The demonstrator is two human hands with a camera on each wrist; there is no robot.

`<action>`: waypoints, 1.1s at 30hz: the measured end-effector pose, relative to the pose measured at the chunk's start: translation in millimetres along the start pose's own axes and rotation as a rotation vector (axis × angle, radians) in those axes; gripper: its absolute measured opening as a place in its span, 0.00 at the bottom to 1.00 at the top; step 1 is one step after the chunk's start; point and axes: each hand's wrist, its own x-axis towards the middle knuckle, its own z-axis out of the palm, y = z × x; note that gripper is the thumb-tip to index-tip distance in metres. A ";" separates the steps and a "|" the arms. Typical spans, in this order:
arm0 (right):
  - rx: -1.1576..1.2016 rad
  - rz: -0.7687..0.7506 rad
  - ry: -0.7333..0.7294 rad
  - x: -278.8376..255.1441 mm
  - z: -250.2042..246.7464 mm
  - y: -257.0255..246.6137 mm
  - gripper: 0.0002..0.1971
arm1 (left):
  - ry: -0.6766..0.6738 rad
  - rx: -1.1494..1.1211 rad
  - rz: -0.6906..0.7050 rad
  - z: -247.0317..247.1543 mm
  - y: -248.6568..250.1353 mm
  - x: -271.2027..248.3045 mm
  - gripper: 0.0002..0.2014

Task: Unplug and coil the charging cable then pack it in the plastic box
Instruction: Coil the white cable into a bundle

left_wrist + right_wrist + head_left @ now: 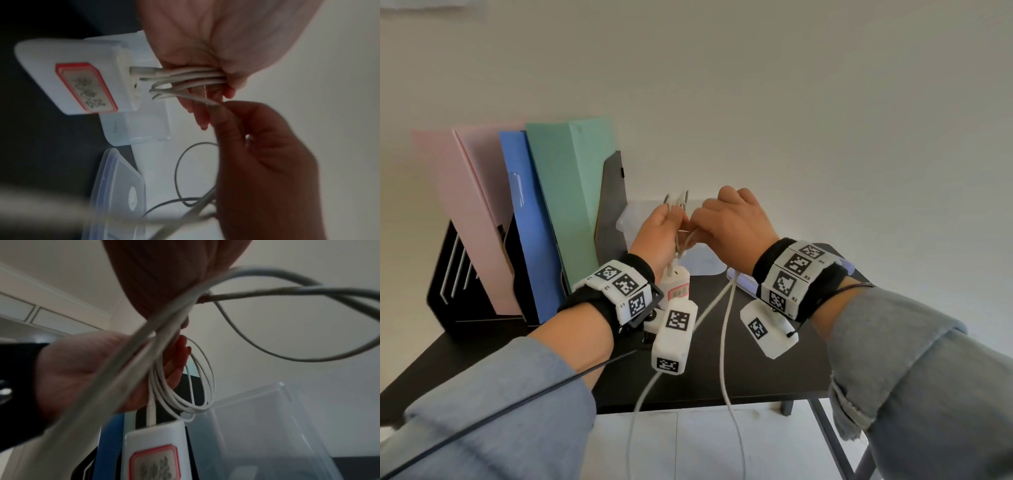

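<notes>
1. Left hand (659, 228) grips a bundle of finished loops of the white charging cable (191, 76), fingers curled round them, held up above the table (750, 370) near the wall
2. Right hand (729, 228) pinches the next stretch of the same cable just beside the left and feeds it toward the bundle
3. White charger block (677, 281) with a red-bordered label hangs below the left hand, the cable plugged into its end
4. Judged from this, the step in hand is coiling; the plug end seems already free, though that end is not in view
5. A long tail of cable trails down over the front edge of the table, so several more loops are left
6. Next move calls for bringing the slack up in even loops, keeping the left grip firm so the coil does not spring open
7. Clear plastic box (267, 426) stands open on the table just behind the hands, its lid (117, 191) lying beside it, ready to take the coil
</notes>
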 end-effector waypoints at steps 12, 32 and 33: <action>0.018 0.317 -0.279 -16.2 -2.0 30.9 0.25 | -0.191 0.297 0.002 -11.2 -4.9 -8.1 0.12; 0.630 0.939 -0.601 -30.9 -6.6 42.8 0.19 | -0.058 -0.271 -0.117 -39.6 13.9 -10.7 0.17; 0.711 1.003 -0.523 -27.5 -11.2 44.9 0.19 | -0.059 -0.277 -0.115 -40.2 14.3 -10.9 0.17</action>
